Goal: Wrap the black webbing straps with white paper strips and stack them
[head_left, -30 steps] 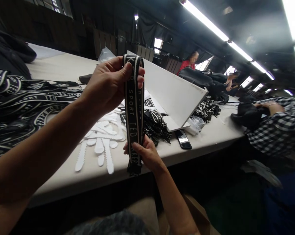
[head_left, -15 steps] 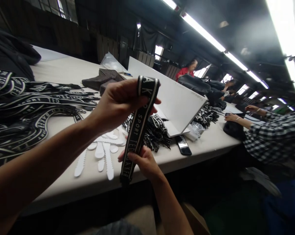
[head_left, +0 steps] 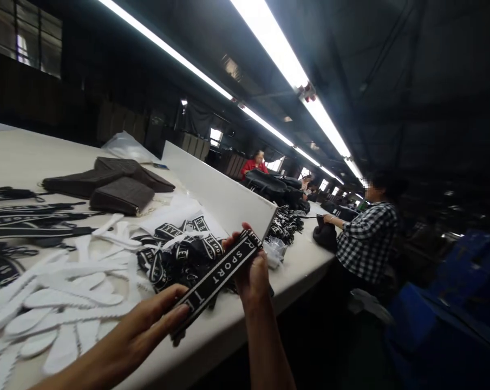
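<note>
A folded black strap (head_left: 218, 273) with white edges and white lettering is stretched slantwise between my two hands, low over the front of the pale table (head_left: 37, 157). My left hand (head_left: 155, 319) pinches its near end, fingers pressed on top. My right hand (head_left: 250, 271) is closed on its far end. Just behind the strap lies a heap of similar lettered straps (head_left: 175, 257).
White cut-out pieces (head_left: 66, 292) are spread at the left, with long black straps (head_left: 21, 216) beyond them. Dark pouches (head_left: 118, 192) and a white upright board (head_left: 212, 189) stand further back. A person in a checked shirt (head_left: 366, 238) works at the table's right end.
The strap has come down from upright in the air to a low slant over the table edge. Both hands dropped with it, and the view swung up and to the right.
</note>
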Available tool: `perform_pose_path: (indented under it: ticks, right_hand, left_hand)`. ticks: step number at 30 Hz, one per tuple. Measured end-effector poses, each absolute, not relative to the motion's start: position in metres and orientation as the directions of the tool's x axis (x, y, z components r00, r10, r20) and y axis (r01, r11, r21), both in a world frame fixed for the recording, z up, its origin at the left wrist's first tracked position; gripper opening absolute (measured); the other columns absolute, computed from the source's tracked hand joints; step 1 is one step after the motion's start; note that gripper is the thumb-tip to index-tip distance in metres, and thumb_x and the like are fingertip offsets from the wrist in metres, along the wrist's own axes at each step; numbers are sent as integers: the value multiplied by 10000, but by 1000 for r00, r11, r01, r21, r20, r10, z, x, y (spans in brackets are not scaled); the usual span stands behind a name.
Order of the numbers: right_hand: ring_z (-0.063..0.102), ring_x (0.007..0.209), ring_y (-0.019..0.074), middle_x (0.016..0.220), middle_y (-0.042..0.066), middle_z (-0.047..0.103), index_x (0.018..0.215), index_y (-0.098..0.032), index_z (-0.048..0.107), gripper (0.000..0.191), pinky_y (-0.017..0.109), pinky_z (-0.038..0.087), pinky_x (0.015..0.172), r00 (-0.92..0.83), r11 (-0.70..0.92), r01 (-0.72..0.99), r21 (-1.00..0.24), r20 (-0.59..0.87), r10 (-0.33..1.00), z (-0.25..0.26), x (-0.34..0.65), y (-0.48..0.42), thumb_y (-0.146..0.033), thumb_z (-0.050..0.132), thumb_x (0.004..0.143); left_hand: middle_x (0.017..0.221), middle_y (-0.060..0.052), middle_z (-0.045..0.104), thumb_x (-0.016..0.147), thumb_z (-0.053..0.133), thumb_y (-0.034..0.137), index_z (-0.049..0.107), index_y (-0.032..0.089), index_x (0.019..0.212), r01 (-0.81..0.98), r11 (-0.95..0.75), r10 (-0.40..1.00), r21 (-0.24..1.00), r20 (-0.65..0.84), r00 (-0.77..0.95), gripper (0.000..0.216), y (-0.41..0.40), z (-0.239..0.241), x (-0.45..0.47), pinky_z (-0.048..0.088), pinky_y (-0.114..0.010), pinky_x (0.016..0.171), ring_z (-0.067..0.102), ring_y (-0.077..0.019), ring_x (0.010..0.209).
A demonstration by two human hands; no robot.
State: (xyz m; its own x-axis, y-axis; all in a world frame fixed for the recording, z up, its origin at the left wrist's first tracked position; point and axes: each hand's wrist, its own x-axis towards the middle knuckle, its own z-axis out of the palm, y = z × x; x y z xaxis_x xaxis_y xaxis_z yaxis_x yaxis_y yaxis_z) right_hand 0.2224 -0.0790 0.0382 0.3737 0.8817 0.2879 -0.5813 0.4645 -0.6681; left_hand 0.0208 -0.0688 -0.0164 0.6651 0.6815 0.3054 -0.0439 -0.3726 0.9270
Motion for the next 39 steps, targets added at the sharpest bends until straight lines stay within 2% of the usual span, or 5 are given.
perform_pose_path:
  ticks: [17, 24, 31, 35, 39]
  right_hand:
    - [432, 462, 167, 514, 30, 538, 1019, -163, 688, 348, 314, 350, 492, -66, 555, -298, -777, 596, 800, 41, 152, -110, -299, 457, 797]
    - [456, 469, 156, 541, -4, 481, 914, -235, 663, 285, 318, 423, 495, 18, 714, -198, -671, 726, 687, 78, 115, -79, -432, 499, 790]
    - [635, 842, 171, 932, 50, 628, 1225, -220, 540, 400, 306, 530, 714, 48, 674, -204, -710, 681, 731, 88, 86, 19, -322, 351, 887]
    - [664, 910, 152, 1069, 90, 659, 1253, -136, 550, 417, 275, 532, 802, -57, 358, 409, -839, 368, 928, 26, 94, 52, -166, 404, 863]
    - [676, 923, 261, 1007, 185, 693, 969, -90, 699, 208, 368, 506, 844, 68, -3, 861, -508, 109, 992, -46, 85, 54, -189, 550, 863]
  left_hand:
    - [1346, -135, 523, 654, 802, 341, 516, 228, 1324, 44, -733, 573, 679, 582, 577, 737, -60, 4, 9, 400, -466, 1067, 473, -318, 1249]
    - [804, -56, 670, 866, 611, 427, 588, 153, 966, -327, -195, 637, 924, 373, 674, 292, -45, 31, -13, 534, -314, 698, 651, -193, 721]
    - [757, -27, 640, 833, 646, 437, 574, 165, 989, -164, -345, 891, 924, 377, 254, 322, -11, 46, -43, 448, -199, 475, 565, -121, 564]
    - [754, -26, 633, 801, 665, 458, 563, 192, 971, -165, -304, 951, 938, 309, 1, 332, 34, 23, -88, 399, -181, 409, 552, -124, 542]
    - [616, 4, 584, 780, 656, 460, 550, 190, 989, -159, -182, 970, 970, 150, -194, 357, 69, -15, -122, 365, -193, 393, 502, -123, 453]
